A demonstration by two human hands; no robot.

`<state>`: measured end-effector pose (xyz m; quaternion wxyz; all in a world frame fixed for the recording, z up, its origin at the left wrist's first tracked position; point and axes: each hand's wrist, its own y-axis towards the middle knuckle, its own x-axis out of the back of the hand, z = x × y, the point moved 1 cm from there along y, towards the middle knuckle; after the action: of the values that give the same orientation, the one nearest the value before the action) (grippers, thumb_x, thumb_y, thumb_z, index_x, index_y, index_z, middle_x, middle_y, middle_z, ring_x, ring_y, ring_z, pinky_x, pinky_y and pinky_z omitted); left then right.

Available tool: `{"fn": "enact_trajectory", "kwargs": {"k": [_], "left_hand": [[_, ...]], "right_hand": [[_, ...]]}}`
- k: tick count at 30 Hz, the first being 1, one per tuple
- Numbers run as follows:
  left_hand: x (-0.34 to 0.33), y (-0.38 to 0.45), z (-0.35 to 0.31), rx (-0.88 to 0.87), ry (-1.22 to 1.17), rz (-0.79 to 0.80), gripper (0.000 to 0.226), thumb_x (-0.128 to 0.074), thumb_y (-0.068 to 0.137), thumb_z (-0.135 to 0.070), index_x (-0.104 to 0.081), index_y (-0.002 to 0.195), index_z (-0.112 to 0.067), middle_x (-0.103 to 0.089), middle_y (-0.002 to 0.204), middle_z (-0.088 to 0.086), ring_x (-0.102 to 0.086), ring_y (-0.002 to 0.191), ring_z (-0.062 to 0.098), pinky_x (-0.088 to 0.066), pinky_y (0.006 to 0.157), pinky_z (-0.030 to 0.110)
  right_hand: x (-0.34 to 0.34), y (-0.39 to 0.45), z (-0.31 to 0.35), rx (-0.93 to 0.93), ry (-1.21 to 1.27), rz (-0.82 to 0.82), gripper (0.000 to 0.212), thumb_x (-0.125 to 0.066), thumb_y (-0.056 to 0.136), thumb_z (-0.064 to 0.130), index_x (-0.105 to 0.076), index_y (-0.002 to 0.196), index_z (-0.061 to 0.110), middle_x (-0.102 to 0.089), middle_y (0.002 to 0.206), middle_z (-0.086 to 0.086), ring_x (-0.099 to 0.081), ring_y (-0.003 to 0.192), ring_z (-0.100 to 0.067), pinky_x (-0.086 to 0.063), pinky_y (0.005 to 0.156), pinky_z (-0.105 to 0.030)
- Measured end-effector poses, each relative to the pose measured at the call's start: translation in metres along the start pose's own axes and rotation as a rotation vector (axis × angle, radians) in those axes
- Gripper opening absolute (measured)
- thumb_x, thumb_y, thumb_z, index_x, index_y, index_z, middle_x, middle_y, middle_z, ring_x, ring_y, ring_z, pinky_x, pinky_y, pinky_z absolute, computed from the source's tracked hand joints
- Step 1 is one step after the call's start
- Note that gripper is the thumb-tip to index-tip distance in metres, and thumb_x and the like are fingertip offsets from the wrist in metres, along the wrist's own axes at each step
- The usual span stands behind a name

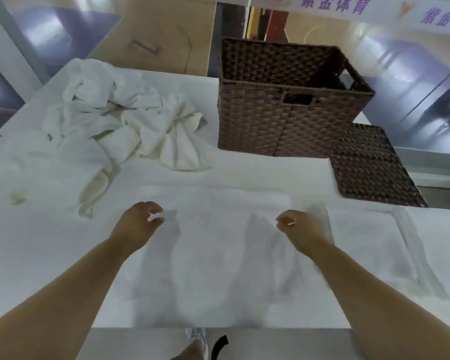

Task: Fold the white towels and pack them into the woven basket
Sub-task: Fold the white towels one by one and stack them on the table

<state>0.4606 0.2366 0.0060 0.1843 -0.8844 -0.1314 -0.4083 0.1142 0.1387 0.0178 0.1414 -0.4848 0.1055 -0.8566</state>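
A heap of unfolded white towels is lying at the far left of the table. The left hand is being held over the flat towel with fingers loosely curled, seemingly gripping nothing. The right hand is blurred; its fingers are curled, but whether cloth is being pinched cannot be told. Edges should probably be matched squarely before creasing. The woven basket is standing open at far right, its lid beside it.

Soft overhead light — motion blur, fisheye-bent edges
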Motion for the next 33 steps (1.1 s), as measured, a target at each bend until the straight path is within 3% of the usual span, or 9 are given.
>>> {"fn": "enact_trajectory", "kwargs": {"k": [3,5,8,12,22,25,28,30,33], "left_hand": [[-0.025,0.011,0.019,-0.065,0.138,0.147,0.041,-0.065,0.086,-0.032,-0.058,0.124,-0.019,-0.050,0.135,0.001,-0.047,0.125,0.021,-0.035,0.103,0.028],[-0.040,0.018,0.032,-0.096,0.337,0.317,0.060,-0.058,0.087,-0.046,-0.039,0.141,-0.029,-0.024,0.155,-0.001,-0.019,0.143,0.024,-0.019,0.116,0.034],[-0.053,0.029,0.039,-0.078,0.476,0.417,0.070,-0.050,0.089,-0.053,-0.013,0.147,-0.041,0.011,0.158,-0.007,0.011,0.145,0.029,-0.006,0.117,0.040],[-0.056,0.054,0.031,-0.084,0.470,0.434,0.072,-0.047,0.090,-0.055,-0.006,0.147,-0.043,0.019,0.156,-0.008,0.020,0.142,0.030,0.001,0.117,0.042],[-0.061,0.095,0.022,-0.121,0.436,0.391,0.072,-0.053,0.087,-0.054,-0.014,0.146,-0.042,0.010,0.158,-0.009,0.016,0.144,0.028,0.001,0.117,0.042],[-0.061,0.084,0.015,-0.173,0.424,0.247,0.057,-0.059,0.087,-0.043,-0.038,0.140,-0.036,-0.014,0.157,-0.002,-0.007,0.143,0.029,-0.012,0.115,0.040],[-0.066,0.058,0.010,-0.286,0.385,0.185,0.034,-0.066,0.084,-0.029,-0.063,0.118,-0.026,-0.043,0.139,0.001,-0.035,0.126,0.032,-0.033,0.101,0.042],[-0.072,0.038,0.012,-0.384,0.351,0.207,0.029,-0.068,0.078,-0.038,-0.069,0.103,-0.023,-0.053,0.126,0.004,-0.047,0.114,0.034,-0.040,0.093,0.046],[-0.081,0.014,0.028,-0.527,0.374,0.266,0.048,-0.053,0.069,-0.061,-0.066,0.097,-0.024,-0.057,0.119,0.007,-0.047,0.110,0.033,-0.046,0.087,0.050]], "right_hand": [[-0.028,0.008,-0.002,-0.004,-0.141,0.208,0.043,-0.059,0.091,0.031,-0.053,0.132,0.021,-0.053,0.136,0.000,-0.050,0.124,-0.019,-0.040,0.102,-0.030],[-0.042,0.014,-0.002,0.032,-0.305,0.352,0.062,-0.056,0.093,0.035,-0.030,0.147,0.021,-0.025,0.155,0.001,-0.029,0.140,-0.018,-0.026,0.112,-0.031],[-0.055,0.025,-0.002,0.039,-0.471,0.473,0.083,-0.058,0.092,0.037,-0.002,0.152,0.022,0.016,0.159,0.000,0.004,0.147,-0.023,-0.018,0.116,-0.041],[-0.061,0.046,-0.003,0.019,-0.548,0.497,0.098,-0.060,0.090,0.040,0.014,0.150,0.018,0.033,0.152,-0.008,0.019,0.143,-0.033,-0.012,0.116,-0.047],[-0.056,0.076,-0.004,-0.022,-0.471,0.408,0.098,-0.065,0.087,0.038,0.007,0.152,0.022,0.028,0.155,-0.004,0.018,0.144,-0.030,-0.009,0.116,-0.047],[-0.055,0.065,-0.001,-0.018,-0.429,0.276,0.084,-0.067,0.085,0.037,-0.016,0.150,0.024,0.010,0.158,0.001,0.005,0.145,-0.028,-0.023,0.114,-0.042],[-0.060,0.044,0.003,0.058,-0.485,0.117,0.061,-0.062,0.089,0.036,-0.035,0.141,0.021,-0.017,0.149,-0.006,-0.017,0.137,-0.028,-0.033,0.109,-0.036],[-0.068,0.027,0.003,0.149,-0.476,0.064,0.049,-0.059,0.090,0.034,-0.045,0.134,0.018,-0.033,0.139,-0.006,-0.032,0.127,-0.026,-0.037,0.104,-0.036],[-0.080,0.001,0.000,0.236,-0.442,0.107,0.042,-0.061,0.088,0.039,-0.054,0.123,0.017,-0.044,0.126,-0.004,-0.043,0.117,-0.026,-0.040,0.098,-0.035]]}}
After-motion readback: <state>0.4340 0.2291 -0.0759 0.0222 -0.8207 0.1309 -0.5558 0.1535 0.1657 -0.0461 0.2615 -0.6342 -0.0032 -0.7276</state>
